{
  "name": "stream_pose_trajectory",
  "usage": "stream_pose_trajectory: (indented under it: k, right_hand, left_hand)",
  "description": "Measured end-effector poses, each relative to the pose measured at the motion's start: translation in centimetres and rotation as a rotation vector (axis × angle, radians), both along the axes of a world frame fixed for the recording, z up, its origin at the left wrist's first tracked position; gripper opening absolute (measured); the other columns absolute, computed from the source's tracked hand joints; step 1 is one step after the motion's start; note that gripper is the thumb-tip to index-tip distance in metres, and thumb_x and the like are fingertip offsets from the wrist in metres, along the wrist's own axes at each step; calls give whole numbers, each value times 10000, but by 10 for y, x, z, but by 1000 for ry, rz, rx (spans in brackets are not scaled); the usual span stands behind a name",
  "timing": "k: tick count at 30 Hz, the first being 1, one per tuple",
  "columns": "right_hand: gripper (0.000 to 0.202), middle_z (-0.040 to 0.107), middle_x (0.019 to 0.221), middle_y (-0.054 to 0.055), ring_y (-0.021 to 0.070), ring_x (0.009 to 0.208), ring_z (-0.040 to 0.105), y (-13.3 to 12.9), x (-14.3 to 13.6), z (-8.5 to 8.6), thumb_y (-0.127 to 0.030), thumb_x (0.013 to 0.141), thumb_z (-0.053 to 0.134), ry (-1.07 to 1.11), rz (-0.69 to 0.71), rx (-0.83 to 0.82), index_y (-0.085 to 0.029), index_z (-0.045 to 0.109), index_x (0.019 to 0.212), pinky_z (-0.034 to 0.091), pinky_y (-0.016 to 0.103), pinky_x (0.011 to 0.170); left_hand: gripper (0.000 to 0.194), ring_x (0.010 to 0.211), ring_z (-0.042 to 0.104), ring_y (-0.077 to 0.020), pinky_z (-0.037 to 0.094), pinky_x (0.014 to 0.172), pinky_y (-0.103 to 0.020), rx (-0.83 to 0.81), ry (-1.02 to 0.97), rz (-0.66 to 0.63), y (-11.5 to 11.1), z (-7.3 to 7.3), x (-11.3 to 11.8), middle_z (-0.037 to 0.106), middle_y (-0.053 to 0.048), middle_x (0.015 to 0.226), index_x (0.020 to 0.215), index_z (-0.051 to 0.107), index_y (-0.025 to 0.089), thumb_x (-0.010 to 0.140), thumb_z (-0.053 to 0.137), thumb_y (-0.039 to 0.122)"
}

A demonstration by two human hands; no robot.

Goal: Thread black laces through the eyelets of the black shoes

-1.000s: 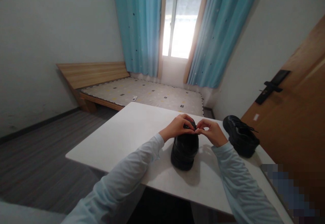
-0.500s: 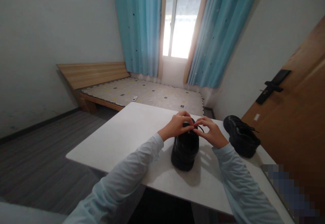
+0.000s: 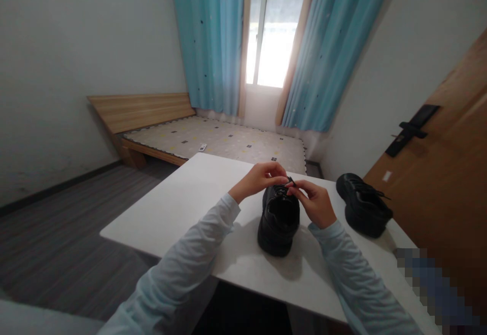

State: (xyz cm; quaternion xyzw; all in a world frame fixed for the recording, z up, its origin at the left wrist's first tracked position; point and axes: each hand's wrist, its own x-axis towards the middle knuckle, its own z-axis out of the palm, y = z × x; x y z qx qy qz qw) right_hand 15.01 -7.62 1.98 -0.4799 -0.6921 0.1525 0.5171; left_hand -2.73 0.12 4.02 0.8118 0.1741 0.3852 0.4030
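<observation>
A black shoe (image 3: 277, 228) stands on the white table (image 3: 167, 198), its heel toward me and its opening facing up. Above its front part, my left hand (image 3: 266, 175) and my right hand (image 3: 314, 200) meet with fingertips pinched. Between them is a short stretch of black shoelace (image 3: 290, 180), which both hands grip. The toe of the shoe is partly hidden behind my hands. A second black shoe (image 3: 365, 206) rests on the right side of the table, its lace ends sticking out to the right.
Beyond the table is a bed (image 3: 228, 140) with a small white object (image 3: 203, 147) on it. A wooden door (image 3: 441, 173) with a black handle stands at the right. Blue curtains (image 3: 213, 46) flank the window.
Both hands have lifted slightly off the shoe's tongue area, so its opening and laces show more. The lace loop seen at the right hand is now a short piece between the fingertips.
</observation>
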Motion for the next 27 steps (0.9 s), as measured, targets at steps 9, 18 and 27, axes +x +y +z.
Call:
stream_pose_trajectory:
  k: [9,18,27]
  right_hand:
    - [205,621,589,-7,126,588,579,7,9,3,-369,787,614,305,-18,-24,-179,689,770,480,280,652]
    - [256,590,551,-15,99,543,557,14,13,1,-420,651,728,761,52,-131,-175,684,713,496,254,585]
    - [298,599,575,-10,88,546,553,15,12,2,-439,589,761,831,22,-225,-172,686,700,491,231,557]
  left_hand:
    - [373,630,459,-82,332,604,-196,501,389,20,-8,3,1,482,2,692,779,713,178,792,541,509]
    - [466,621,499,-103,281,506,-233,869,644,109,-19,-4,8,557,-23,777,674,706,210,813,449,573]
    - [469,633,481,-99,280,526,-229,845,585,77,-15,-6,9,528,-18,728,583,629,166,782,504,571]
